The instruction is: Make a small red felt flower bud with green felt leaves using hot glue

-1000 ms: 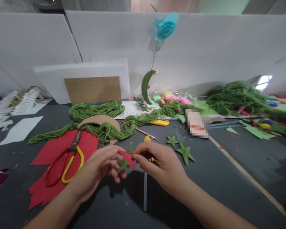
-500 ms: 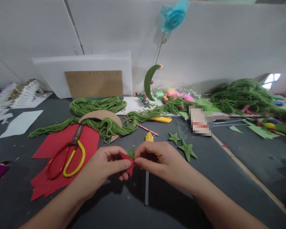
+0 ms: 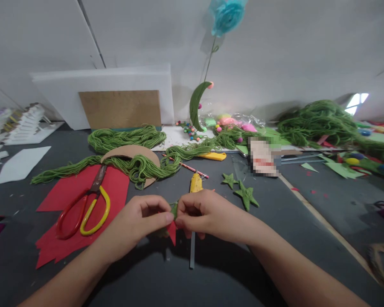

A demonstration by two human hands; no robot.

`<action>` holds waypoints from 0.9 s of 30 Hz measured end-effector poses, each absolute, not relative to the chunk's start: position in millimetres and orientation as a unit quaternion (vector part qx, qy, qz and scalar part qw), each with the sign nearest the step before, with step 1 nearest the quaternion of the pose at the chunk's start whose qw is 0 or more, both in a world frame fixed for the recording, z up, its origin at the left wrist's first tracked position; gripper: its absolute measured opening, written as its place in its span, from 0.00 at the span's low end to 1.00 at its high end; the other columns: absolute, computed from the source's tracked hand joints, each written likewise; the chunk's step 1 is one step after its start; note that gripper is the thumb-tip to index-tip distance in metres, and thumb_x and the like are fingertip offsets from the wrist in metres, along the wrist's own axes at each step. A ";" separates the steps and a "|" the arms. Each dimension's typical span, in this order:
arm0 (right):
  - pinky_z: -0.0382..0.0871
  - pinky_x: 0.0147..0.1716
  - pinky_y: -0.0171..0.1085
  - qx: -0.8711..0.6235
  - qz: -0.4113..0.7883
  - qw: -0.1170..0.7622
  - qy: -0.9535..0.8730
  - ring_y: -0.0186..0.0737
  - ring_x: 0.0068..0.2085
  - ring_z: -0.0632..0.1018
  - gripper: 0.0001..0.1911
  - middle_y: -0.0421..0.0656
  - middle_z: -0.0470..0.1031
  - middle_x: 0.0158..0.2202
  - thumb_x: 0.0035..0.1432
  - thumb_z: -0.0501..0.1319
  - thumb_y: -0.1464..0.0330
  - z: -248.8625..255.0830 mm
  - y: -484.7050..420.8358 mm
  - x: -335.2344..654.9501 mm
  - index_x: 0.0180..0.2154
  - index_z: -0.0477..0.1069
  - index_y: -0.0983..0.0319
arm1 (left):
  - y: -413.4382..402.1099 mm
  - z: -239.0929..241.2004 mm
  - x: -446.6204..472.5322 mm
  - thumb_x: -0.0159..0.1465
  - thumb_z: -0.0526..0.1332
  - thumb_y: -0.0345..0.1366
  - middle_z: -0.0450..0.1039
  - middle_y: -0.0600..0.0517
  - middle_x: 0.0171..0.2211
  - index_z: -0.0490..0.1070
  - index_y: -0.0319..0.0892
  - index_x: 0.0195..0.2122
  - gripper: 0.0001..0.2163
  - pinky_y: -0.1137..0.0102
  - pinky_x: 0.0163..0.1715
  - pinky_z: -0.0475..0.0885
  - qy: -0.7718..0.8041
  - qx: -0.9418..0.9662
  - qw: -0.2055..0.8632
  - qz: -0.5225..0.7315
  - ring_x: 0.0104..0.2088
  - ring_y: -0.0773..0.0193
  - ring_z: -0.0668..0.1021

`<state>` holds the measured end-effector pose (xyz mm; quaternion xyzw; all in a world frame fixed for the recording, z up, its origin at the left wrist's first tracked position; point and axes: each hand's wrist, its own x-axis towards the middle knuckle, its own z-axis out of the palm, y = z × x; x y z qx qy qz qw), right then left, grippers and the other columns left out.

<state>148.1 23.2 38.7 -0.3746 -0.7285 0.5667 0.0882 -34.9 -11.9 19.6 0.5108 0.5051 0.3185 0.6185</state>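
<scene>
A small red paper star (image 3: 172,233), one point wrapped in green yarn (image 3: 174,209), is pinched between thumb and fingers of my left hand (image 3: 150,219). Against its right side, my right hand (image 3: 205,213) is closed, its fingertips on the green yarn at the wrapped point; the strand itself is mostly hidden. Under and behind my right hand lies a yellow glue gun (image 3: 196,183) with a long glue stick (image 3: 192,256) sticking out toward me. Two green yarn-covered stars, a small one (image 3: 229,180) and a larger one (image 3: 247,195), lie to the right.
Scissors (image 3: 96,183) with red and yellow handles lie on red paper (image 3: 120,187) at left. Behind are a green yarn skein (image 3: 128,140), curved cardboard (image 3: 128,151), a pencil (image 3: 193,169) and a yellow cutter (image 3: 214,156). A yarn-covered crescent (image 3: 196,104) leans near the wall.
Both hands have turned the red star, so a red point now hangs downward and the green-wrapped part is more covered. My right fingers have closed in nearer my left. The view has shifted slightly.
</scene>
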 end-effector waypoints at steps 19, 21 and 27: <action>0.55 0.19 0.27 -0.328 0.654 0.156 -0.663 0.26 0.20 0.65 0.12 0.33 0.64 0.18 0.52 0.62 0.61 35.6 24.8 146.9 0.26 0.66 0.63 | -15.0 19.7 -38.8 0.51 0.67 0.35 0.67 0.58 0.17 0.72 0.39 0.24 0.06 0.77 0.20 0.61 0.457 0.462 0.689 0.322 0.19 0.73 0.68; 0.55 0.17 0.27 -0.317 0.692 0.159 -0.629 0.26 0.19 0.64 0.14 0.33 0.64 0.18 0.50 0.63 0.59 32.9 24.8 145.2 0.26 0.65 0.63 | -15.6 18.1 -39.8 0.49 0.68 0.35 0.65 0.59 0.17 0.72 0.39 0.23 0.06 0.78 0.20 0.59 0.473 0.477 0.661 0.335 0.19 0.74 0.65; 0.49 0.14 0.26 -0.310 0.755 0.193 -0.545 0.23 0.15 0.60 0.16 0.31 0.63 0.13 0.47 0.66 0.59 26.3 23.6 139.7 0.23 0.64 0.63 | -18.6 16.7 -36.9 0.51 0.66 0.33 0.73 0.56 0.23 0.74 0.41 0.26 0.03 0.76 0.26 0.64 0.452 0.480 0.653 0.374 0.26 0.70 0.72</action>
